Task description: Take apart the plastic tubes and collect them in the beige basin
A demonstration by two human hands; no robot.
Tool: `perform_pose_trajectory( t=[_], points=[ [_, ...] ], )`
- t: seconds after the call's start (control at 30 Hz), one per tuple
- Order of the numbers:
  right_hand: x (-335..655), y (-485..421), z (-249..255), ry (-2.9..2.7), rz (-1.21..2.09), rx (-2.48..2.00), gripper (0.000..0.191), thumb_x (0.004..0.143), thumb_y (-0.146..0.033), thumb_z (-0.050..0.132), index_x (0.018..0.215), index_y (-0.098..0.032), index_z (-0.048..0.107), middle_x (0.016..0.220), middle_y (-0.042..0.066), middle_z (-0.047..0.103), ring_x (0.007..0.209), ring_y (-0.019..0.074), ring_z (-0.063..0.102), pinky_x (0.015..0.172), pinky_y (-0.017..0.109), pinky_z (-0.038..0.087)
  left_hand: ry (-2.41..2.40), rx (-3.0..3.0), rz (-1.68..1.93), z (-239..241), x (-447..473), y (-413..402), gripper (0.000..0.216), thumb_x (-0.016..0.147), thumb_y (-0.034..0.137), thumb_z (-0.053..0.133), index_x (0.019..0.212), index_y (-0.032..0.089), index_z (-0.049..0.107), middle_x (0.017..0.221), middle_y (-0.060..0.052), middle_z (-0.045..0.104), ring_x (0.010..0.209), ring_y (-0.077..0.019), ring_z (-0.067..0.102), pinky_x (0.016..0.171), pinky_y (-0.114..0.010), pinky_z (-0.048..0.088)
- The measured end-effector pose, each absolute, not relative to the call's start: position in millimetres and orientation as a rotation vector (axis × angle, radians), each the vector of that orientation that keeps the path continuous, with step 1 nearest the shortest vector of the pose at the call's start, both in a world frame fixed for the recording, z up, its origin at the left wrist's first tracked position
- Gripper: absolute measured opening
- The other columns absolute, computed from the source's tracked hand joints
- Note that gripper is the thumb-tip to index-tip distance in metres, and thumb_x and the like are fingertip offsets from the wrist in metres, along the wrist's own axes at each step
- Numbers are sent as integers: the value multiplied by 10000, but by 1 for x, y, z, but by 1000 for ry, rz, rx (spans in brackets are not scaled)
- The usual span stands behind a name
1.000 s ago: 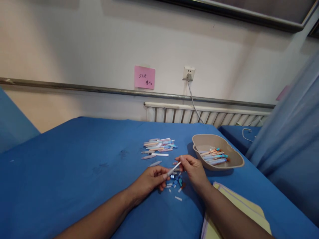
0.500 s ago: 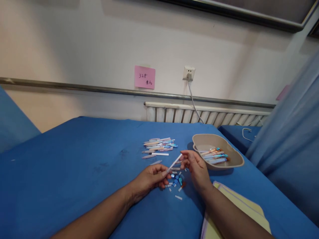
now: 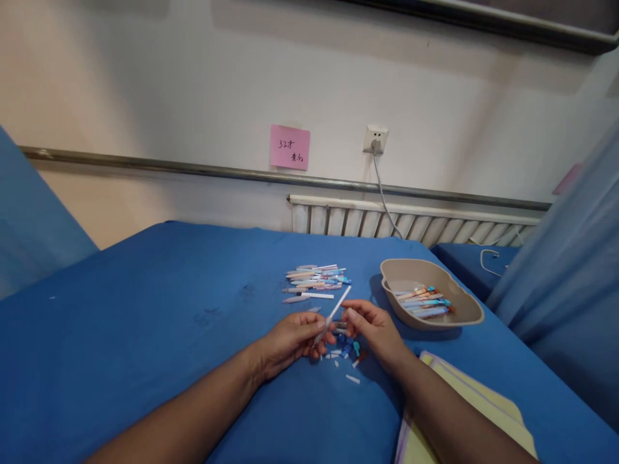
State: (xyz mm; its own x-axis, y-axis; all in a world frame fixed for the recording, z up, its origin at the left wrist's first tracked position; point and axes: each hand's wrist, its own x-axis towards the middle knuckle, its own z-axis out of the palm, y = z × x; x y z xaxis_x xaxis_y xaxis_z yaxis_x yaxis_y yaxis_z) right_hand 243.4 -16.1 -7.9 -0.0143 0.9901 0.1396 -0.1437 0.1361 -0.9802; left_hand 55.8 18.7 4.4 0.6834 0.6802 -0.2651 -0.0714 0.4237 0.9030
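My left hand is closed around a slim white pen, pinched between thumb and fingers. The pen slants up to the right, its lower, greyish tip end showing below the thumb. Close beside it is my right hand, its fingers curled and thumb near the index finger; whether something small is pinched there is hidden. Under the hands lie small blue pieces and several short white pieces. Beyond them a loose pile of pens and barrels rests on the blue cloth.
A beige tray at the right holds several pens with orange and blue parts. Yellow cloth or paper lies under my right forearm. Behind the blue-covered table are a radiator and a plugged socket. A blue curtain hangs right.
The white pen has tipped steeper, and its upper end now stands clear above my right fingertips, which were at that end before. The view has shifted slightly.
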Motion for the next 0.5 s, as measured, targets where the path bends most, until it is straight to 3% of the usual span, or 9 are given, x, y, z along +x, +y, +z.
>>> perform_pose_trajectory(
  t=[0.37, 0.5],
  points=[
    [243, -16, -11, -1007, 1293, -947, 282, 709, -436, 684, 777, -168, 625, 615, -14, 607, 531, 92, 531, 523, 199, 404, 663, 1066, 385, 7, 57, 15, 375, 761, 434, 637, 921, 96, 635, 795, -103, 693, 546, -110, 588, 493, -195, 413],
    [248, -15, -11, -929, 1258, -923, 270, 721, -436, 676, 761, -177, 614, 668, -6, 634, 540, 97, 540, 535, 209, 414, 664, 1043, 394, 4, 56, 16, 375, 747, 434, 652, 907, 95, 635, 793, -109, 691, 542, -114, 588, 495, -203, 415]
  ],
)
